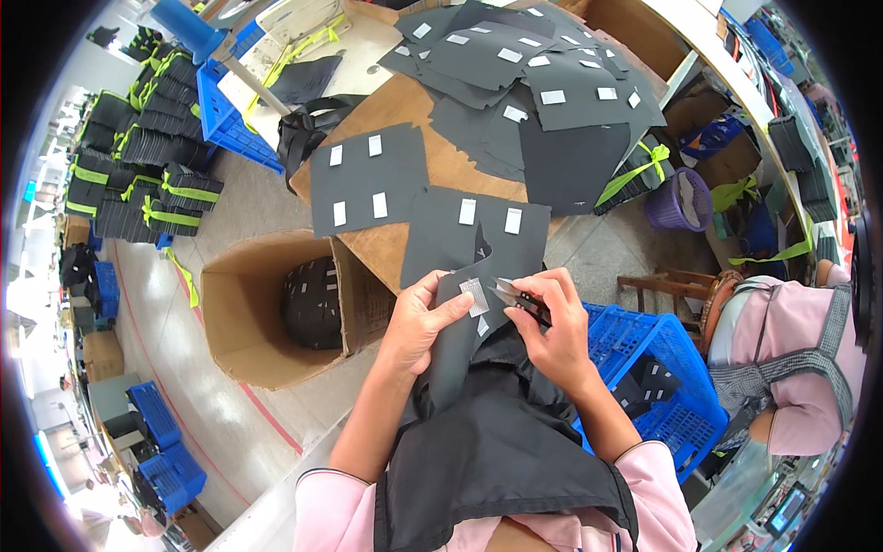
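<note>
Black sheet — white patches, blue crate

A: From where is the scene viewed?

B: It is viewed from a single fisheye camera worn on the head, pointed steeply down at the desk. The person's own forearms are seen entering from the lower edge.

A: How near is the desk?

B: Its near edge is seen close, just above the hands; its far end is bent toward the upper rim.

A: What is taken in around the desk?

B: Left of the desk, floor and an open cardboard box are caught; right of it, a blue crate and a seated co-worker. No second view is given, so nothing is shared.
</note>
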Demonstrator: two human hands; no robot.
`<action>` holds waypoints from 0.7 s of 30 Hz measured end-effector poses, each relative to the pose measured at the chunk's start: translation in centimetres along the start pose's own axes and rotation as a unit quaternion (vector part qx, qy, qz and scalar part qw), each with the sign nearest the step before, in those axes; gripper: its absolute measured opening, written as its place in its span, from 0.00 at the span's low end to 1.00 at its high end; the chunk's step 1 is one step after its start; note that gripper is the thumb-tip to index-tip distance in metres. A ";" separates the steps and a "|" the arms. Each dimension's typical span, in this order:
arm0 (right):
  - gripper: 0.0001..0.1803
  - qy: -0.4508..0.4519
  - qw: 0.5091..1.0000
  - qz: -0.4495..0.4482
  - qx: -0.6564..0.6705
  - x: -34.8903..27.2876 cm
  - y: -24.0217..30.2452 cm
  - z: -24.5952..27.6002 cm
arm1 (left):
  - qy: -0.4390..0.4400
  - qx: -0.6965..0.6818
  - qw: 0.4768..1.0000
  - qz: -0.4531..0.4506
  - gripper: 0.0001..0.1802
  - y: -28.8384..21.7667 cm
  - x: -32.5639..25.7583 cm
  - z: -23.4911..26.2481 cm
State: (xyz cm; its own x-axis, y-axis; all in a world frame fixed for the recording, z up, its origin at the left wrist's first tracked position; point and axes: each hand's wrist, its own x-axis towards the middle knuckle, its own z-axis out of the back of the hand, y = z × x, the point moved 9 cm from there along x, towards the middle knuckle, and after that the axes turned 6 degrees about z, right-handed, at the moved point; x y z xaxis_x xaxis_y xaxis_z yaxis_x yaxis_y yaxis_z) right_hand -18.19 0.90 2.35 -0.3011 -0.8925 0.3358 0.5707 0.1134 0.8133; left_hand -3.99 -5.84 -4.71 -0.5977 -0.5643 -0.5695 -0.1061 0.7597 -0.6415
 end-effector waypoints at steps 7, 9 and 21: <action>0.17 0.068 0.991 0.109 -0.044 1.5 2.0 -0.4 | 0.011 0.048 0.999 -0.013 0.15 -0.5 -0.6 -0.4; 0.18 0.099 0.981 0.150 -0.079 1.7 2.4 -0.5 | 0.013 0.058 0.998 -0.005 0.15 -0.8 -0.7 -0.5; 0.15 0.221 0.934 0.263 -0.102 3.4 3.8 -0.5 | 0.073 0.143 0.984 0.071 0.21 -1.1 -1.0 -1.4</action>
State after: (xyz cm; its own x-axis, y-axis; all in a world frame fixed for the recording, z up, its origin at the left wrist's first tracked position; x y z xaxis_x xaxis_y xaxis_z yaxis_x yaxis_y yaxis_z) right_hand -16.70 -1.89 6.34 0.3806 -0.8348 0.3977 0.6975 0.5415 0.4692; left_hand -4.42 -5.64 -2.75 -0.7010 -0.3907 -0.5966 0.2027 0.6929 -0.6919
